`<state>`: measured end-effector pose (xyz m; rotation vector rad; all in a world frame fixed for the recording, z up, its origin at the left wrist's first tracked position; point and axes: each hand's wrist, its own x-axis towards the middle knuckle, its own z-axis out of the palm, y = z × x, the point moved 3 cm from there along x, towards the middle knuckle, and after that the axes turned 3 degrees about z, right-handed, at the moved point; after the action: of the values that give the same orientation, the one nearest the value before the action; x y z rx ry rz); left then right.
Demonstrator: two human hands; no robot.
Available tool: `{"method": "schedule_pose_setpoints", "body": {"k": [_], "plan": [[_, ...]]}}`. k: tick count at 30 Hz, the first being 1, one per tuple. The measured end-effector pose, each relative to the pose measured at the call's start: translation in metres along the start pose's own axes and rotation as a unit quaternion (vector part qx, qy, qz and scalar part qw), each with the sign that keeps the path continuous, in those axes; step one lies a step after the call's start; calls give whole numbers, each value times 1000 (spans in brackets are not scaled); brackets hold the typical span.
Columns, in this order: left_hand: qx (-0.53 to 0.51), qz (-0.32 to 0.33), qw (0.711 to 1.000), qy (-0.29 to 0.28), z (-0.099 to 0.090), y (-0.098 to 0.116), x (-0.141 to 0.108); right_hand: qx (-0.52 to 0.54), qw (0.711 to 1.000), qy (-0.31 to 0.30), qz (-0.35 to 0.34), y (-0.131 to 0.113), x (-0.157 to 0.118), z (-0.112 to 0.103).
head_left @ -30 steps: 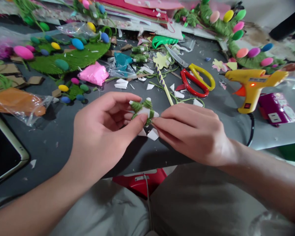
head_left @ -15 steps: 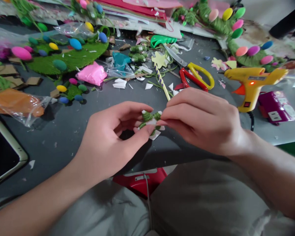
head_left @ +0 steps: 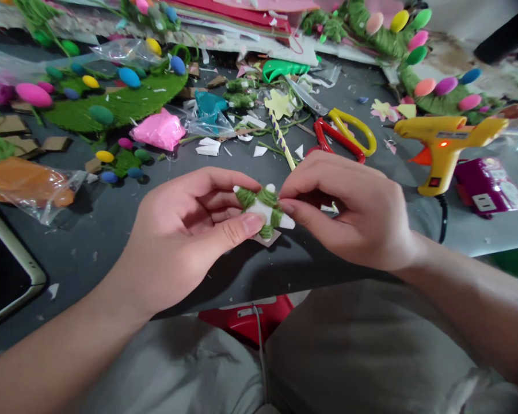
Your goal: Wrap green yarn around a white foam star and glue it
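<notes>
Between the thumb and fingers of my left hand [head_left: 185, 236] is a small white star-shaped piece [head_left: 263, 211], with green yarn [head_left: 245, 196] wound round its arms and its white tips and middle bare. My left thumb presses on its face. My right hand [head_left: 349, 213] is closed in a pinch at the star's right side, thumb and forefinger together; what is in that pinch is hidden. A pale flat scrap [head_left: 268, 237] shows just under the star.
A yellow glue gun [head_left: 446, 149] with a lit red light stands at right, beside a purple box [head_left: 492, 185]. Scissors [head_left: 349, 135], paper scraps, a star-topped stick [head_left: 280, 129] and bagged pink clay [head_left: 159, 129] lie behind my hands. A tablet-like device [head_left: 8, 270] is at left.
The star has turned so its white face and more of its arms show. My right hand has drawn back a little from it, and my left hand has shifted slightly left.
</notes>
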<state>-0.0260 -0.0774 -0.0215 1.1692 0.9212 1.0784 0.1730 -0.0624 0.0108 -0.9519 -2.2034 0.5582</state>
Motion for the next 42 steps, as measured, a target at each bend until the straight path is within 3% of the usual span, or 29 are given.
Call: {"method": "schedule_pose_setpoints", "body": {"k": [4, 14, 19, 24, 29, 34, 42], "plan": [[-13, 18, 1000, 18, -3, -5, 1, 13, 1000, 0, 21, 3, -1, 7], [59, 62, 990, 114, -3, -4, 1, -6, 1000, -5, -2, -2, -10, 20], [203, 76, 968, 129, 2, 5, -5, -146, 987, -32, -60, -13, -17, 19], [290, 98, 946, 102, 7, 7, -10, -242, 964, -61, -88, -18, -17, 17], [288, 98, 950, 75, 8, 3, -10, -253, 961, -52, -97, -15, -14, 12], [263, 61, 961, 60, 7, 0, -8, -212, 974, -31, -78, -8, -11, 5], [147, -6, 989, 27, 3, 6, -1, -65, 997, 27, -24, -4, -3, -4]]}}
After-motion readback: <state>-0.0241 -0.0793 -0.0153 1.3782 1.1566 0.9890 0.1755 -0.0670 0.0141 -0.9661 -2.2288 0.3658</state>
